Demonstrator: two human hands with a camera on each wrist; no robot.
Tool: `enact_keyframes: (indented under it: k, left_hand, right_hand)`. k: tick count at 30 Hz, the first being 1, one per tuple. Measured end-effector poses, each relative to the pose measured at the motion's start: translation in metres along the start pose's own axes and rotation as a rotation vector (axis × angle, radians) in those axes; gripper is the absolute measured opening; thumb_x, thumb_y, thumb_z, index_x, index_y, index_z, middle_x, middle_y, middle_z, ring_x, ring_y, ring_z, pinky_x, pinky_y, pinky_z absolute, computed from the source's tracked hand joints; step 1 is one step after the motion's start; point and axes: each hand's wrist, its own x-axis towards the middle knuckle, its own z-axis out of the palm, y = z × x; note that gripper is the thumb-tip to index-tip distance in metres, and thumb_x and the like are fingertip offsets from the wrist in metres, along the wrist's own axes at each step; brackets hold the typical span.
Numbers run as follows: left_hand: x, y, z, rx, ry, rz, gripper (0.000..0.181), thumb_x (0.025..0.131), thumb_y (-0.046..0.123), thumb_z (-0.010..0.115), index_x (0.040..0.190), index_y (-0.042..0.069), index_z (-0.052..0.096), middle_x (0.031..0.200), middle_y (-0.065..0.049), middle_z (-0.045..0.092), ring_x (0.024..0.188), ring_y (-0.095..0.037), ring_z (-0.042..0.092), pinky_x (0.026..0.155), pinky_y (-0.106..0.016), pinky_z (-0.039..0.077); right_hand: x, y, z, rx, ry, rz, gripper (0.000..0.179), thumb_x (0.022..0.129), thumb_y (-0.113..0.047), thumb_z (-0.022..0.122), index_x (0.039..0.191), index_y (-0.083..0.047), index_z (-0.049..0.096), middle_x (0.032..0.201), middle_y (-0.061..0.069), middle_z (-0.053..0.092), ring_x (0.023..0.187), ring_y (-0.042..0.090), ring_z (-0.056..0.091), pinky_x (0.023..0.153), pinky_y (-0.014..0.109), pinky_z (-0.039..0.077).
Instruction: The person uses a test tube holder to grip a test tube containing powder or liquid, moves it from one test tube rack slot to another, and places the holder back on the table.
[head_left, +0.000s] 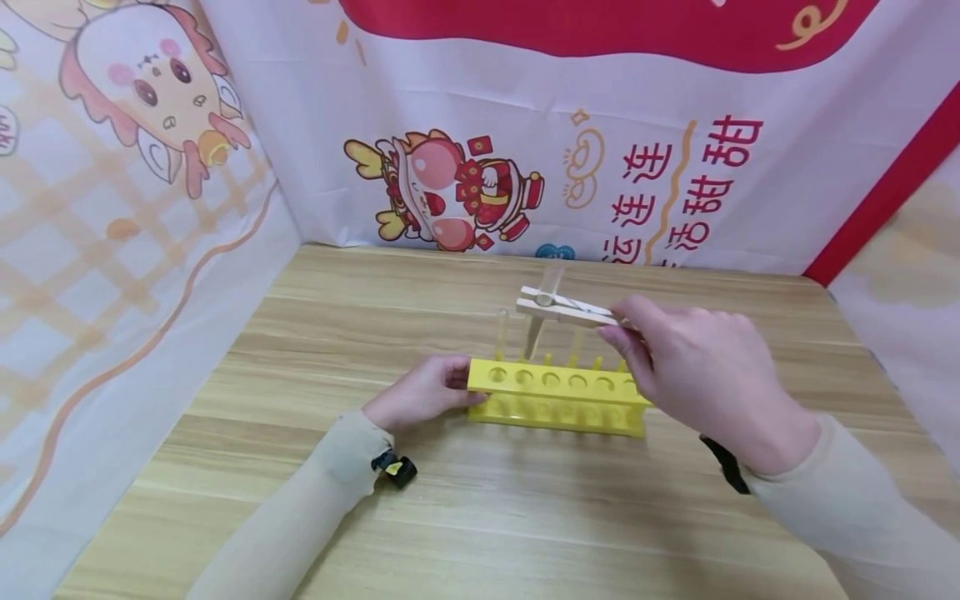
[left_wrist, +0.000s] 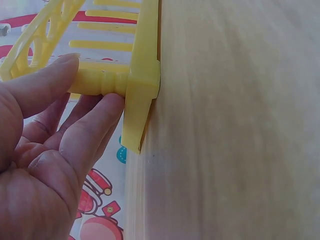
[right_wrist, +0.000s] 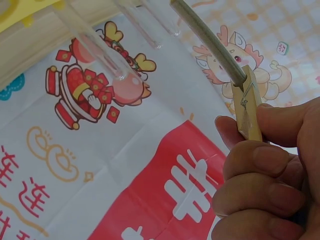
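My right hand grips a wooden test tube clamp by its handle end. The clamp's jaws close around a glass test tube, which looks greyish in its lower part. This tube hangs tilted above the left part of a yellow test tube rack. At the rack's left end, my left hand pinches the end post between thumb and fingers. Clear tubes stand upside down on pegs behind the rack's row of holes.
The rack stands on a wood-grain table. Behind the table hangs a printed white and red cloth, with another patterned cloth along the left side. Black wrist straps sit over the sleeves.
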Motion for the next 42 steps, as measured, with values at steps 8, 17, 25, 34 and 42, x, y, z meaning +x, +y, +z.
enact_keyframes:
  k: [8, 17, 25, 34, 42]
  left_hand:
    - [0.000, -0.003, 0.001, -0.009, -0.006, 0.010, 0.029, 0.090, 0.013, 0.073, 0.119, 0.015, 0.066, 0.117, 0.004, 0.069, 0.109, -0.013, 0.063, 0.096, -0.034, 0.051]
    - [0.001, -0.004, 0.002, 0.014, 0.002, 0.019, 0.025, 0.090, 0.013, 0.074, 0.115, 0.015, 0.067, 0.114, 0.005, 0.069, 0.107, -0.012, 0.063, 0.094, -0.033, 0.051]
    - [0.001, -0.002, 0.002, 0.029, 0.004, 0.035, 0.023, 0.090, 0.012, 0.073, 0.112, 0.014, 0.068, 0.112, 0.005, 0.070, 0.106, -0.011, 0.064, 0.094, -0.032, 0.051]
    - [0.001, -0.001, 0.000, 0.030, -0.005, 0.034, 0.025, 0.091, 0.013, 0.073, 0.115, 0.017, 0.068, 0.111, 0.006, 0.069, 0.104, -0.014, 0.063, 0.094, -0.035, 0.050]
    - [-0.001, 0.000, -0.002, 0.051, 0.022, 0.043, 0.020, 0.089, 0.013, 0.075, 0.108, 0.017, 0.070, 0.100, 0.004, 0.070, 0.094, -0.017, 0.064, 0.088, -0.035, 0.052]
  right_hand:
    - [0.005, -0.003, 0.006, 0.027, -0.036, -0.004, 0.020, 0.096, -0.033, 0.062, 0.094, -0.013, 0.061, 0.053, -0.010, 0.040, 0.040, 0.011, 0.034, 0.034, 0.030, 0.023]
    - [0.009, -0.010, 0.019, 0.070, -0.082, -0.004, 0.015, 0.092, -0.026, 0.069, 0.092, -0.012, 0.062, 0.053, -0.010, 0.041, 0.040, 0.009, 0.033, 0.034, 0.027, 0.024]
    - [0.010, -0.010, 0.029, 0.077, -0.077, -0.006, 0.015, 0.093, -0.026, 0.068, 0.089, -0.013, 0.062, 0.053, -0.009, 0.044, 0.040, 0.010, 0.037, 0.033, 0.029, 0.027]
    - [0.009, -0.011, 0.038, 0.093, -0.107, -0.002, 0.017, 0.093, -0.027, 0.068, 0.089, -0.011, 0.062, 0.053, -0.009, 0.042, 0.040, 0.008, 0.035, 0.034, 0.027, 0.026]
    - [0.006, -0.012, 0.048, 0.105, -0.126, 0.001, 0.018, 0.094, -0.028, 0.068, 0.090, -0.011, 0.062, 0.054, -0.009, 0.044, 0.040, 0.009, 0.035, 0.035, 0.028, 0.027]
